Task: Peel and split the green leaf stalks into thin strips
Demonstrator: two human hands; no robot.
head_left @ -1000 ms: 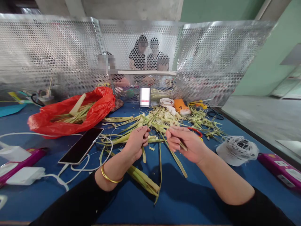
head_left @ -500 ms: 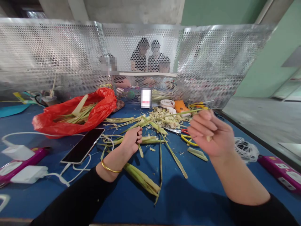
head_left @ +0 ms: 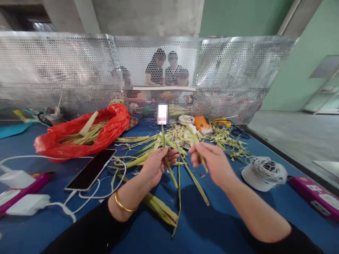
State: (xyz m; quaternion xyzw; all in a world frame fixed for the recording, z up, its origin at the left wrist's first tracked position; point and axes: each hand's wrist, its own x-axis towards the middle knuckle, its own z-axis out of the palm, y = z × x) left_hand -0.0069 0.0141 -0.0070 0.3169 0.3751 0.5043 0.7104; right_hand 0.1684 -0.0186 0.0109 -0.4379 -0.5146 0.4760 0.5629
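Observation:
My left hand (head_left: 157,165) is closed in a pinch on a narrow green leaf strip (head_left: 163,135), which stands up above the fingers and trails below them. To its right, my right hand (head_left: 213,160) pinches a second pale green leaf strip (head_left: 192,132), slightly blurred, slanting up to the left. The hands are apart, held over the blue table. Beneath and around them lie long dried leaf strips (head_left: 197,185) and a thicker folded leaf bundle (head_left: 160,208). A heap of pale shredded leaf scraps (head_left: 180,135) spreads just behind.
On the left are a red plastic bag (head_left: 71,150) of leaves, a phone (head_left: 91,169) and white chargers (head_left: 29,204) with cables. A roll of white string (head_left: 265,173) and a purple power strip (head_left: 314,195) lie right. A perforated metal screen (head_left: 233,70) stands behind, people beyond it.
My right hand has come down and leftward, closer to my left hand. Each hand now shows a separate strip standing up from it. My left hand has turned, with its fingers pointing right.

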